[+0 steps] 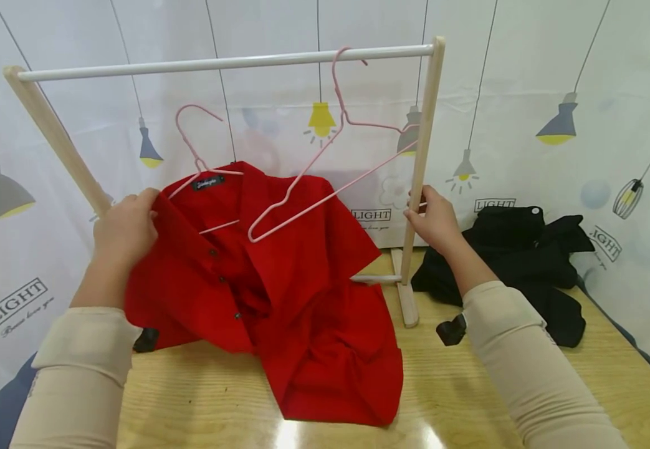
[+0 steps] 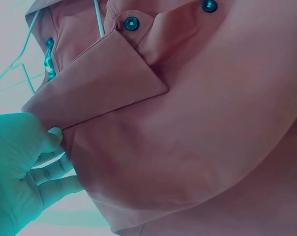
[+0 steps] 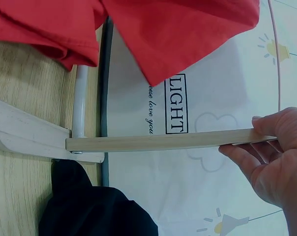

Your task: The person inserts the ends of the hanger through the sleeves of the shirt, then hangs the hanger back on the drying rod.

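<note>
My left hand point(image 1: 125, 227) pinches a red short-sleeved shirt point(image 1: 296, 249) at the shoulder beside its collar. Inside the shirt is a pink wire hanger point(image 1: 195, 156), its bare hook below the rack's bar. In the left wrist view, the thumb of my left hand point(image 2: 18, 164) presses the cloth just under the collar point(image 2: 99, 83), and the other fingers are behind it. Across the table my right hand point(image 1: 434, 218) grips the wooden right post point(image 1: 422, 156) of a garment rack. The right wrist view has the thumb and fingers of my right hand point(image 3: 271, 152) on opposite sides of that post point(image 3: 163, 142).
From the rack's white bar point(image 1: 218, 62) hangs a second pink hanger point(image 1: 296, 187), tilted, in front of the shirt. Black clothing point(image 1: 504, 255) lies heaped right of the rack foot point(image 1: 407, 305). A lamp-print curtain point(image 1: 526, 62) stands behind the wooden table point(image 1: 218, 399).
</note>
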Demonstrator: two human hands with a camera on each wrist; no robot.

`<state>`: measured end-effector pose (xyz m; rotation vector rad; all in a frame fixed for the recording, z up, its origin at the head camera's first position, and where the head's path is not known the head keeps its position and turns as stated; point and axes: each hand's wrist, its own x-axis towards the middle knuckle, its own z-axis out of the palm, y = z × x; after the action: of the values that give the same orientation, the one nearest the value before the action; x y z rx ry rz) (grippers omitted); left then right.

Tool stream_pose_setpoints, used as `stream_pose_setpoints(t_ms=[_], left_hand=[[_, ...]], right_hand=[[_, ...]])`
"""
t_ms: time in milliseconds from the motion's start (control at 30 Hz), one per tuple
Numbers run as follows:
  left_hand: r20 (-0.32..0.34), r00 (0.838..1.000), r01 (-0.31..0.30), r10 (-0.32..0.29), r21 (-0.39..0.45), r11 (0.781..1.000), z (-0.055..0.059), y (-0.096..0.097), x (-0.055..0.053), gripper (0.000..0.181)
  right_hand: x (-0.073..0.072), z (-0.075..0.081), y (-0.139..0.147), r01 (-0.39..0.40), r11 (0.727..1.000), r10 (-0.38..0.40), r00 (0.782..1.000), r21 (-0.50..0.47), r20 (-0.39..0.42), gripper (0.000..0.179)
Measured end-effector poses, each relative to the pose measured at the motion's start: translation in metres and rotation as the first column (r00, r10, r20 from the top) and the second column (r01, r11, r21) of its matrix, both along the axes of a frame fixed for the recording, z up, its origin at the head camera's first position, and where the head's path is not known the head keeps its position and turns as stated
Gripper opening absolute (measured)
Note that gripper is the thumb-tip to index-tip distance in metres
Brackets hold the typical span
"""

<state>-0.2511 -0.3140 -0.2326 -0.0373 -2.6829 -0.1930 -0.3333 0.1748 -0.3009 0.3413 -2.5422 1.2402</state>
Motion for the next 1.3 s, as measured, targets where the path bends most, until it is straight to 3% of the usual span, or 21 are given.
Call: stream_pose_setpoints(t_ms=[233, 700, 833, 1000, 1133, 1300], left_hand=[[0.002, 0.998, -0.06, 0.06, 0.005, 0.998, 0.017, -0.008, 0.004, 0.033], [-0.027, 0.985, -0.17, 0.169, -0.01, 0.985, 0.064, -0.031, 0.014, 0.035], [0.009, 0.973, -0.23, 0.23, -0.033, 0.973, 0.074, -0.036, 0.014, 0.037], [0.084, 0.947, -0.307, 0.311, -0.061, 0.95, 0.083, -0.041, 0.012, 0.048], [0.126, 0.936, -0.322, 0.329, -0.073, 0.944, 0.088, -0.042, 0.009, 0.047], [0.152, 0.936, -0.312, 0.319, -0.066, 0.948, 0.087, -0.045, 0.006, 0.043]], right_hand=[[0.0, 0.0, 0.0, 0.0, 1.0, 0.0, 1.0, -0.005, -0.003, 0.036], [0.0, 0.0, 0.0, -0.003, 1.0, 0.003, 1.0, -0.015, -0.013, 0.036], [0.0, -0.001, -0.001, -0.004, 1.0, 0.003, 1.0, -0.011, -0.016, 0.037], [0.0, 0.001, 0.0, -0.013, 1.0, 0.013, 1.0, 0.0, -0.021, 0.036], [0.001, 0.0, 0.001, -0.02, 1.0, 0.02, 1.0, -0.001, -0.008, 0.036], [0.001, -0.001, 0.001, -0.023, 1.0, 0.023, 1.0, -0.003, -0.001, 0.036]])
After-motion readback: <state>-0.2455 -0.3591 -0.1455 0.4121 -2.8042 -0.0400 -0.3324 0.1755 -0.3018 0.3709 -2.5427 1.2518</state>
